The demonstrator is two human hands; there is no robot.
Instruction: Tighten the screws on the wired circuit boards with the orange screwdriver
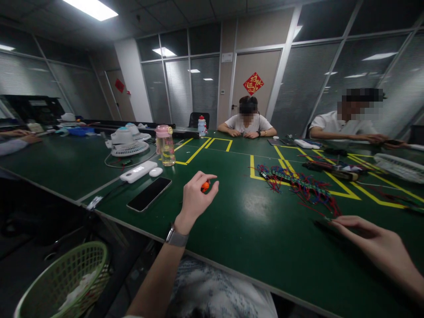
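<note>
My left hand (197, 196), wearing a watch with a grey band, is over the green table left of the middle. Its thumb and index finger stand apart, while the other fingers curl round a small orange object (205, 187), partly hidden. At the right, my right hand (380, 243) pinches a small wired circuit board (327, 218) between thumb and fingertips, low over the table. Its details are too small to make out. Just beyond it lies a long row of small green circuit boards (298, 182) with tangled red and blue wires.
A phone (149, 194), a white power strip (139, 171), a white round case (155, 172), a pink-lidded bottle (165, 145) and white fans (129, 143) stand on the left. Yellow tape (253, 168) marks the table (232, 238). Two people sit opposite. A green basket (62, 269) is below.
</note>
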